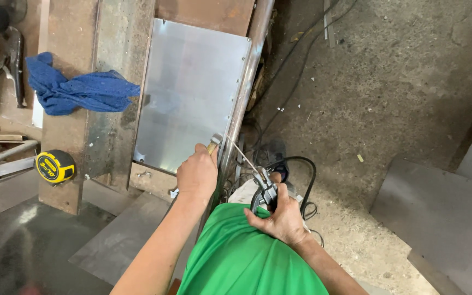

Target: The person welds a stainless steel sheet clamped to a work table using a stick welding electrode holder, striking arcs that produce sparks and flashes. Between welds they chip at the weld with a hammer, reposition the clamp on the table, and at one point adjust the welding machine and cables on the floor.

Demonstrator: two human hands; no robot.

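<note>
Rough concrete floor (400,82) lies to the right of a workbench built from rusty steel plates (69,109).

Fingers of the left hand (196,173) are curled shut around a small wood-coloured handle (212,146), pressed against the lower right corner of the bright metal sheet (189,93). Fingers of the right hand (282,218) are wrapped tight around a dark electrode holder (265,188), from which a thin welding rod (241,154) runs up and left to the sheet's edge, near the left-hand tool. A black cable (307,175) loops away from the holder.

The sheet lies flat on the bench, its right edge against a steel tube (249,71) with a row of small spots along the seam. Judged by its look, the sheet is thin, stiff and smooth, probably slippery, with sharp edges; grip is best taken at the free left or lower edge. The rod appears slender and easily bent, so control belongs at the holder's grip.

Further out lie a blue rag (77,90) and a yellow tape measure (54,166).

The head of the left-hand tool is mostly hidden by the hand. The rod tip's contact point is too small to resolve. A green shirt (247,257) covers the area below the bench edge.
</note>
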